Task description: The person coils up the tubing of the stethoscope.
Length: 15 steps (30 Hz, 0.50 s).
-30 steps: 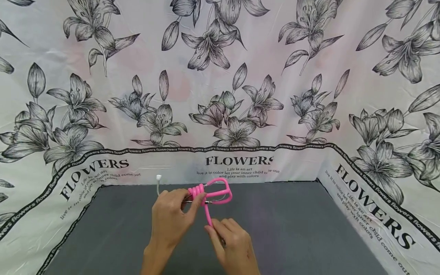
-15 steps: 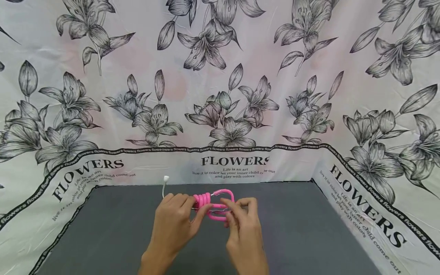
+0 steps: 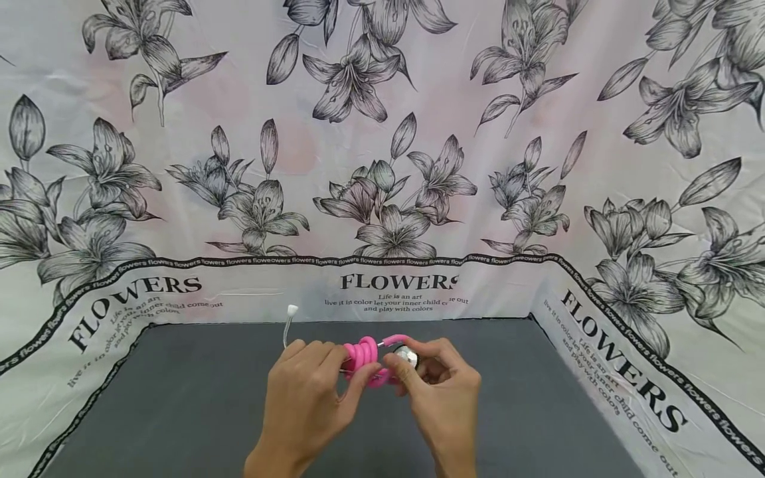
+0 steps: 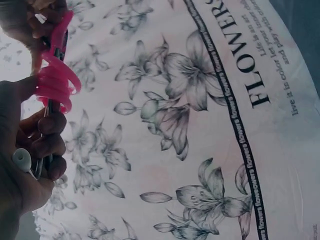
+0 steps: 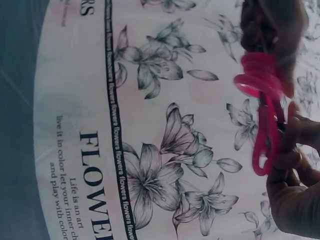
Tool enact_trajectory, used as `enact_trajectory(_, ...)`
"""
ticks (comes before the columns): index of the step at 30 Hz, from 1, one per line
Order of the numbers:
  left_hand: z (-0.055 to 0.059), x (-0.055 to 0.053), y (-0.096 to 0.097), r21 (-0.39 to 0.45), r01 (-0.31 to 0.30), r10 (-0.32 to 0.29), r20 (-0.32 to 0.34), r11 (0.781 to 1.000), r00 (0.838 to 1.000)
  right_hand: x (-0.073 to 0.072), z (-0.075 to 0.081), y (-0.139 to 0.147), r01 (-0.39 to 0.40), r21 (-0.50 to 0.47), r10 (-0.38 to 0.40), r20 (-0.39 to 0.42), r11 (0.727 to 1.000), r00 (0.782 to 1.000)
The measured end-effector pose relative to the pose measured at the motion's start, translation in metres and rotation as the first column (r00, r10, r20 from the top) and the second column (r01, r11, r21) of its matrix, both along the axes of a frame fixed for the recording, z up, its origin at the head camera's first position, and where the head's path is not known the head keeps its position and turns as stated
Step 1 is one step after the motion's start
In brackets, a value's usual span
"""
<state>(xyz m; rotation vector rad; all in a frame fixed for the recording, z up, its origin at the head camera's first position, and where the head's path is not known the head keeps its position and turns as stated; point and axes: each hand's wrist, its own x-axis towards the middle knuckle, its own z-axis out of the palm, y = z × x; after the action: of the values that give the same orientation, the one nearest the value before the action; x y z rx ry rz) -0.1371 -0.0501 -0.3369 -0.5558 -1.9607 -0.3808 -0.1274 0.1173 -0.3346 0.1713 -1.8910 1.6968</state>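
A stethoscope is held up between both hands in the head view. Its pink tubing is wound in several turns around the metal ear tubes. My left hand grips the ear tubes beside the coil, its thumb against the turns. One white ear tip sticks up behind that hand; another ear tip shows by the palm in the left wrist view. With thumb and fingers, my right hand pinches the silver chest piece at the right end. A pink tubing loop runs toward the right fingers.
A dark grey tabletop lies below the hands. A white cloth with black flower drawings hangs behind it and along both sides, bearing printed "FLOWERS" lettering.
The right hand has moved up from the hanging tubing end to the loop at the right, and the silver chest piece now shows in its fingers. The left hand keeps its grip on the stethoscope.
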Motion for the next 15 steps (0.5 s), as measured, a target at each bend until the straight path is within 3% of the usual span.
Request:
enact_trajectory(2,0.003,0.001,0.004,0.013,0.002,-0.002,-0.005,1.000,1.000,-0.002,-0.005,-0.002,0.076,0.012,-0.073,-0.134,0.997,0.988)
enact_trajectory(4,0.005,0.001,0.008,0.030,0.011,-0.010,-0.006,0.999,1.000,-0.005,-0.007,-0.002,0.135,0.019,-0.130,-0.173,0.991,0.976)
enact_trajectory(6,0.005,0.002,0.010,0.043,0.032,-0.032,-0.001,0.999,0.999,-0.007,-0.007,-0.001,0.152,0.012,-0.150,-0.111,0.988,0.982)
enact_trajectory(8,0.005,0.002,0.012,0.054,0.058,-0.058,0.001,0.997,0.998,-0.009,-0.005,0.003,0.104,-0.035,-0.104,0.017,0.994,0.994)
enact_trajectory(11,0.003,0.001,0.013,0.046,0.083,-0.084,0.013,0.996,0.996,-0.012,-0.003,0.007,0.021,-0.115,-0.001,0.167,0.993,0.986)
enact_trajectory(12,0.002,0.000,0.013,0.043,0.085,-0.086,0.023,0.995,0.996,-0.013,-0.004,0.007,-0.006,-0.143,0.032,0.183,0.990,0.983)
enact_trajectory(15,0.000,-0.003,0.011,0.029,0.095,-0.097,0.075,0.995,0.992,-0.014,-0.008,0.009,-0.010,-0.140,0.033,0.163,0.990,0.986)
